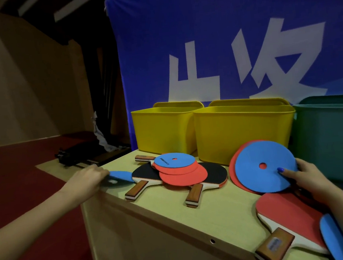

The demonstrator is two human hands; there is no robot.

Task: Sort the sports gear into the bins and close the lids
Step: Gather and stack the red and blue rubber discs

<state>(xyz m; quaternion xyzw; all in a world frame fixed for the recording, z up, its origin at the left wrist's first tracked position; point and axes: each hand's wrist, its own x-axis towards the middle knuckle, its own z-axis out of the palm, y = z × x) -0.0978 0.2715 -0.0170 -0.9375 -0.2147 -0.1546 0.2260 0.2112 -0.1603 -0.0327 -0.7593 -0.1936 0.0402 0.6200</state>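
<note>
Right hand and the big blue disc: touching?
Touching. The head view shows the right hand gripping the big blue disc at its right edge, thumb pressed on its face.

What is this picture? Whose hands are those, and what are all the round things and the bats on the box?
A camera on a person's head looks down at their own hands. The left hand holds a blue disc at the edge of the wooden box. The right hand holds a stack of flat discs, blue on top, red under. Table-tennis paddles and more discs lie in a pile. Behind stand two yellow bins and a green bin, all open.
</note>
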